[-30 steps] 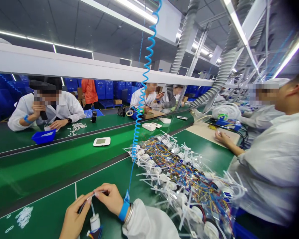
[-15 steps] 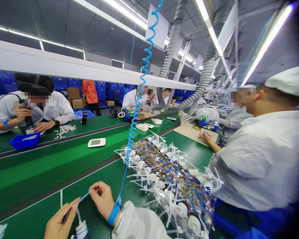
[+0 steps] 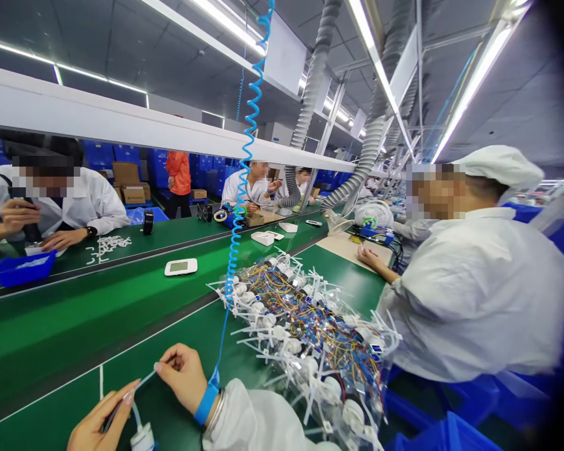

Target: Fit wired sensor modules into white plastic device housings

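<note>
A thin translucent tube (image 3: pixel 145 379) runs between my two hands at the lower left. My left hand (image 3: pixel 101 421) pinches one part of it between thumb and fingers, and a narrow dark thing that I cannot make out shows in that grip. The other end sits in the fingertips of my right hand (image 3: pixel 184 381), which wears a blue wrist strap (image 3: pixel 207 401). Just below, partly cut off by the frame edge, is a small white cylindrical part (image 3: pixel 143 437) with a tube rising from it. Several similar white parts with tubes and coloured wires (image 3: pixel 305 313) lie in a pile to the right.
A blue coiled cord (image 3: pixel 235 250) hangs down to the wrist strap. Beyond the green bench runs a green conveyor (image 3: pixel 108 307) carrying a white device with a screen (image 3: pixel 181 267). A co-worker in white (image 3: pixel 474 294) sits at right; another (image 3: pixel 98 200) works across the line near a blue tray (image 3: pixel 21 269).
The view has turned slightly right, so most things sit further left in the picture. Both hands keep their grip on the tube, with little change in pose.
</note>
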Demonstrator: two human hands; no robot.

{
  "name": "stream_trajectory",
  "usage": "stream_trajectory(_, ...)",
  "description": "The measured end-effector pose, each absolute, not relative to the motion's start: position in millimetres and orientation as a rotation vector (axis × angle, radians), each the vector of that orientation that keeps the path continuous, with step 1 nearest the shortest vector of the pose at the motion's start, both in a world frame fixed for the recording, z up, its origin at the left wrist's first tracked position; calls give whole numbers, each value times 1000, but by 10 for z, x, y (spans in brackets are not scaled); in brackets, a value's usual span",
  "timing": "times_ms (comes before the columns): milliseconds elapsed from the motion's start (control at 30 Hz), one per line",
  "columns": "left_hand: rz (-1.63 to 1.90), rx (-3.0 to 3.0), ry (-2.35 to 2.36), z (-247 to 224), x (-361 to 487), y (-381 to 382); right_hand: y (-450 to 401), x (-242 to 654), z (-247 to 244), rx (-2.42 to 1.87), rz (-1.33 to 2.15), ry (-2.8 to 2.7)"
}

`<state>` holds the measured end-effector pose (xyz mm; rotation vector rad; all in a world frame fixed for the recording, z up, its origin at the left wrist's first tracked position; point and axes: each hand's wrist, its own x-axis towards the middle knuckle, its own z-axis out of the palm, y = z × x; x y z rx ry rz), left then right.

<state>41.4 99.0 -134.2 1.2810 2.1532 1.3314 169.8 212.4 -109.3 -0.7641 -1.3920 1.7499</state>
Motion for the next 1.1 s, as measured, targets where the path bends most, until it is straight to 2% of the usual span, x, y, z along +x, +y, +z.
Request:
stream_trajectory(733,1320,1247,2095,-1375,429,1000,2132,1705,-1129,-785,1751,-1524)
stream_trajectory(1100,1400,1291,2159,-1193,527,1002,2178,1670,-1174,-752,1797,-1388)
